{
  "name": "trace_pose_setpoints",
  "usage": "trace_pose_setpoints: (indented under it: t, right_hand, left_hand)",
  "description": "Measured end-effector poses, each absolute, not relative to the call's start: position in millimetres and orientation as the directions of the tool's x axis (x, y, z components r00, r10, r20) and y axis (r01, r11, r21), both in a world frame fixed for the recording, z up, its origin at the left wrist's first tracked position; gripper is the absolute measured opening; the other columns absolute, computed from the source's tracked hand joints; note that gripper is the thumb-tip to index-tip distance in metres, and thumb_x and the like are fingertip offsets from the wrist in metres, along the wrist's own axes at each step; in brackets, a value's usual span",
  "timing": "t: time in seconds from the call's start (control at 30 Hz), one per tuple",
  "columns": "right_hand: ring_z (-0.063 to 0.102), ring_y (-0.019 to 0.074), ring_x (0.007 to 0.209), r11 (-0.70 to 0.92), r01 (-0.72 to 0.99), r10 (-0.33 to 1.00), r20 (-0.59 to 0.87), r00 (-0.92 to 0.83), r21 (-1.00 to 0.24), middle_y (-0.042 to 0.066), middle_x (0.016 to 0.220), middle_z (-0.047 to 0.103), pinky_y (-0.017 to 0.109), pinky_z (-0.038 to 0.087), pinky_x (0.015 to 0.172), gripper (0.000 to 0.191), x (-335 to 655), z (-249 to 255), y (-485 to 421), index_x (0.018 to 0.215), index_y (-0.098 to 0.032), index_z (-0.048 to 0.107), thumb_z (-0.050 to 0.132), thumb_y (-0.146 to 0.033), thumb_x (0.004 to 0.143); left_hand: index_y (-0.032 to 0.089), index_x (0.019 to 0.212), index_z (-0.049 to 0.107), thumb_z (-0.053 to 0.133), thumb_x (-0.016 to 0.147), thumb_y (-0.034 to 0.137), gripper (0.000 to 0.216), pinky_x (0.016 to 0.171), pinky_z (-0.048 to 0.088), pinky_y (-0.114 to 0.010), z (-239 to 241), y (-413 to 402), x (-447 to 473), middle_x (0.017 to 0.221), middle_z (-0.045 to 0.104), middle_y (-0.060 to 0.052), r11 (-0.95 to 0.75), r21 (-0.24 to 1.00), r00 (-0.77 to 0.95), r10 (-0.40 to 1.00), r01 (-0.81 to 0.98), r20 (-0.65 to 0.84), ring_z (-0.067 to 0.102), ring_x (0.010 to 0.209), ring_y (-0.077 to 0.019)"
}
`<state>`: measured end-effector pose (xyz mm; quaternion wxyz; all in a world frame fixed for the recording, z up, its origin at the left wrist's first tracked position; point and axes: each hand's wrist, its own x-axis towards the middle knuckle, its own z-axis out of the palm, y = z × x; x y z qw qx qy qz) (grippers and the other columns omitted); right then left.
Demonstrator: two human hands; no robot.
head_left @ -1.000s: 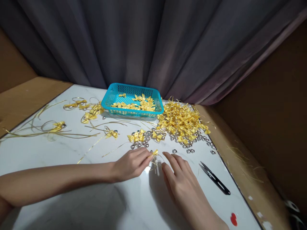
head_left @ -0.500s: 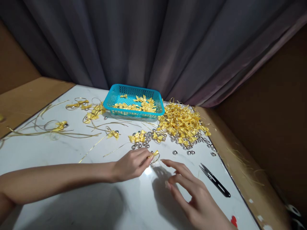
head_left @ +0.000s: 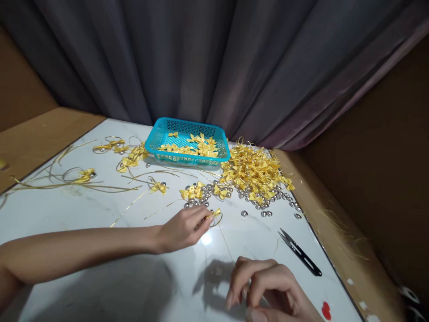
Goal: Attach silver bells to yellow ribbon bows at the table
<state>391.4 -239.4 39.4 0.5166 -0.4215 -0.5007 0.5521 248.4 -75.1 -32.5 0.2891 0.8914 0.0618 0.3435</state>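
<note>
My left hand point(head_left: 187, 228) is closed, its fingertips pinching a small yellow ribbon bow point(head_left: 217, 212) with a looped gold cord. A thin strand point(head_left: 226, 245) stretches from the bow down to my right hand point(head_left: 268, 286), whose curled fingers are closed on it near the front edge of the view. Just beyond my left hand lie silver heart-shaped beads point(head_left: 196, 204) and several loose yellow bows point(head_left: 192, 192). The tip of the strand is hidden by my right fingers.
A blue mesh basket point(head_left: 187, 157) holding yellow bows stands at the back. Beside it is a heap of corded bows point(head_left: 254, 167). Black thread snips point(head_left: 300, 252) lie to the right, near a red piece point(head_left: 326, 310). Loose gold cords point(head_left: 67, 185) spread leftward.
My right hand has moved down and toward me, its fingers curling closed, and the strand now runs taut from the bow. My left hand has stayed nearly still with the bow.
</note>
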Motion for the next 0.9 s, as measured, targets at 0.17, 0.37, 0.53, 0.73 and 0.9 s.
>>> trace_pose_setpoints:
  t: [0.17, 0.37, 0.53, 0.73, 0.9]
  right_hand:
    - [0.066, 0.0148, 0.073, -0.082, -0.34, 0.984, -0.021, -0.179, -0.937, 0.006, 0.08, 0.073, 0.026, 0.049, 0.066, 0.015, 385.9, 33.0, -238.6, 0.089, -0.025, 0.076, 0.064, -0.021, 0.08]
    - [0.066, 0.0109, 0.058, -0.166, -0.365, 0.984, -0.126, -0.129, -0.916, 0.004, 0.071, 0.074, 0.021, 0.05, 0.057, 0.016, 388.9, 28.0, -241.3, 0.096, -0.025, 0.073, 0.063, -0.021, 0.084]
    - [0.063, 0.0108, 0.054, -0.28, -0.472, 0.956, -0.288, -0.057, -0.836, 0.001, 0.061, 0.071, 0.022, 0.047, 0.058, 0.028, 395.6, 38.9, -233.5, 0.106, -0.02, 0.061, 0.069, -0.024, 0.079]
    - [0.064, 0.0127, 0.058, -0.436, -0.514, 0.897, -0.404, -0.179, -0.739, 0.003, 0.061, 0.071, 0.023, 0.046, 0.063, 0.02, 402.6, 32.3, -219.7, 0.083, -0.015, 0.06, 0.072, -0.027, 0.073]
    - [0.065, 0.0121, 0.063, -0.497, -0.44, 0.867, -0.402, -0.296, -0.748, 0.005, 0.067, 0.071, 0.023, 0.045, 0.064, 0.02, 402.8, 29.8, -216.2, 0.08, -0.013, 0.068, 0.074, -0.03, 0.071]
  left_hand:
    - [0.014, 0.079, 0.051, 0.039, 0.092, 0.013, 0.018, 0.055, 0.039, -0.023, -31.9, -75.2, 247.9, 0.064, 0.048, 0.0, -0.803, 0.59, 0.756, 0.331, -0.09, 0.565, 0.044, 0.056, -0.0113]
    - [0.016, 0.074, 0.051, 0.041, 0.091, 0.021, 0.02, 0.051, 0.035, -0.02, -29.7, -71.6, 248.9, 0.062, 0.049, 0.002, -0.618, 0.786, 0.78, 0.499, 0.015, 0.378, 0.042, 0.053, -0.0091]
    - [0.015, 0.073, 0.054, 0.044, 0.089, 0.033, 0.025, 0.052, 0.036, -0.02, -22.1, -67.7, 251.7, 0.063, 0.054, 0.001, -0.315, 0.944, 0.798, 0.592, 0.101, 0.113, 0.047, 0.056, -0.0103]
    - [0.015, 0.075, 0.054, 0.049, 0.086, 0.043, 0.03, 0.046, 0.029, -0.02, -15.2, -63.7, 252.6, 0.058, 0.046, 0.004, -0.026, 0.998, 0.761, 0.648, 0.058, -0.027, 0.037, 0.049, -0.0084]
    - [0.014, 0.076, 0.054, 0.052, 0.085, 0.046, 0.033, 0.044, 0.026, -0.02, -14.7, -61.5, 252.4, 0.061, 0.046, 0.004, 0.033, 0.999, 0.762, 0.646, 0.043, -0.054, 0.033, 0.049, -0.0074]
